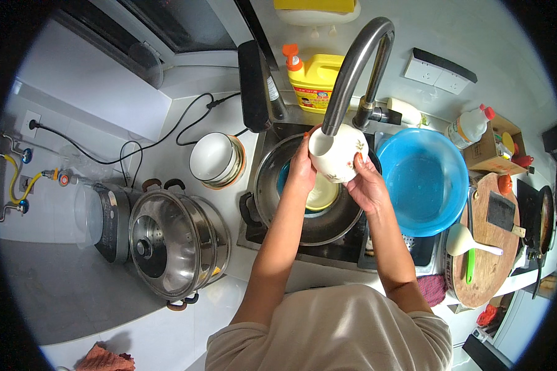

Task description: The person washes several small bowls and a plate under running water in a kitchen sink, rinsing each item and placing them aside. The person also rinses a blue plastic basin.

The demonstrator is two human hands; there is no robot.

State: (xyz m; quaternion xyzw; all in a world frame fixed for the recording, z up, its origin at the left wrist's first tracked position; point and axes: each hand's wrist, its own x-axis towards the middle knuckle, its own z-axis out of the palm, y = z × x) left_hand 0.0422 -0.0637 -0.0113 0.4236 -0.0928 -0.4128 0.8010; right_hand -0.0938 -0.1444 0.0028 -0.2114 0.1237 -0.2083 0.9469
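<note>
Both my hands hold a white ceramic bowl (341, 155) with a floral pattern, tilted on its side just under the spout of the steel faucet (358, 65). My left hand (301, 167) grips it at the left, partly hidden behind the bowl. My right hand (367, 185) has its thumb on the bowl's outer wall. Whether water runs, I cannot tell. Below, a large dark wok-like pan (278, 227) stands over the sink, with a yellowish bowl (322, 195) and something blue inside it. A blue plastic basin (422, 181) stands to the right of my right hand.
Stacked bowls (211, 157) and a steel steamer pot (178, 246) stand at left. Behind are a yellow detergent jug (318, 79) and a white radish (404, 110). At right, a round wooden cutting board (487, 269) carries a ladle (462, 240) and a cleaver (500, 211).
</note>
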